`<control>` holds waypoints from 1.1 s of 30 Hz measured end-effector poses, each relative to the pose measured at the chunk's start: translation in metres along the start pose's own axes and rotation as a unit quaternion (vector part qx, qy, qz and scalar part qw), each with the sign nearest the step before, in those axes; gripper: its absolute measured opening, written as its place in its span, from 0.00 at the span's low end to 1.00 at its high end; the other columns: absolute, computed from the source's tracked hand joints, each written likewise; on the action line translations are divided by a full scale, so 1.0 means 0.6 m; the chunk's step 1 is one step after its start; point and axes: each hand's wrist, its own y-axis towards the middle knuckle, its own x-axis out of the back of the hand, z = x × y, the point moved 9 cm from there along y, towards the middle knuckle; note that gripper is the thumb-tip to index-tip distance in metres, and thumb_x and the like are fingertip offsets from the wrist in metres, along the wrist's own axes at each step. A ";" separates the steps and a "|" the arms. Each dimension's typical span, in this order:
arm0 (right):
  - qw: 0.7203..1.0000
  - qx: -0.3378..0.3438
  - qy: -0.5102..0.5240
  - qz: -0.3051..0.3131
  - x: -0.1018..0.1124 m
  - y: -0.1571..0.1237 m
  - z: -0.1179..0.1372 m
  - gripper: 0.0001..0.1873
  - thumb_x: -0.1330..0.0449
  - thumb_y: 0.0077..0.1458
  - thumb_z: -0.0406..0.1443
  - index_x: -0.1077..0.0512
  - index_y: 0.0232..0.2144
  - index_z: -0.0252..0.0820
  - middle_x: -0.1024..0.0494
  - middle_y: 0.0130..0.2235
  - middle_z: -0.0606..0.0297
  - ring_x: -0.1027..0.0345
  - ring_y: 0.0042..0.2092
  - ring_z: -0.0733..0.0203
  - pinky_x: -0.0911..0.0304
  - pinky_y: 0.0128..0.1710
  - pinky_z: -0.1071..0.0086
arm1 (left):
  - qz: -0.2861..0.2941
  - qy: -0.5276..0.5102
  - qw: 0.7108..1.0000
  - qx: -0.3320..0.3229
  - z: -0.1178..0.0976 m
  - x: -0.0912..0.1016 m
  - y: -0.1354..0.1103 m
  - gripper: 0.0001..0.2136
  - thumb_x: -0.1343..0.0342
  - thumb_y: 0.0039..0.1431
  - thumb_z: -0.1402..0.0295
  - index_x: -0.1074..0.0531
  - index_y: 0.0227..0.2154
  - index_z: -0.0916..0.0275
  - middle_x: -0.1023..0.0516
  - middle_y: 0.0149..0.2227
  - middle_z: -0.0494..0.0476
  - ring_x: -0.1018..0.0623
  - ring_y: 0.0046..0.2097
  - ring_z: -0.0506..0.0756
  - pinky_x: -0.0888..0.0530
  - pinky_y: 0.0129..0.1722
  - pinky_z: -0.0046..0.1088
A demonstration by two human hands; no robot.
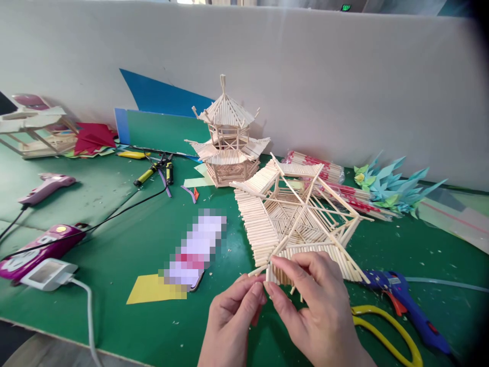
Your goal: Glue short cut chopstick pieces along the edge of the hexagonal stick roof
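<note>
A flat six-sided roof frame of pale wooden sticks (294, 219) lies on the green table (126, 229), just in front of me. My right hand (313, 311) pinches the frame's near edge, thumb and fingers closed on the row of sticks. My left hand (233, 316) is closed in a pinch on a single short stick (256, 270) at the frame's near left corner. Behind the frame stands a two-tier pagoda model of the same sticks (226, 137).
A blue glue gun (405, 300) and yellow-handled scissors (385, 331) lie at right. Wrapped stick bundles (324, 171) and paper cranes (393, 186) sit behind. A phone (196, 250) on yellow paper, pliers (156, 171), two pink glue guns (42, 244) and a white adapter lie left.
</note>
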 end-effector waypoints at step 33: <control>1.000 0.015 0.014 0.003 0.020 -0.023 -0.009 0.16 0.45 0.49 0.27 0.32 0.43 0.35 0.31 0.31 0.60 0.40 0.32 0.60 0.44 0.30 0.65 | -0.039 -0.003 0.999 -0.019 0.002 0.012 -0.001 0.07 0.37 0.40 0.64 0.22 0.20 0.63 0.30 0.22 0.50 0.34 0.24 0.47 0.34 0.23 0.20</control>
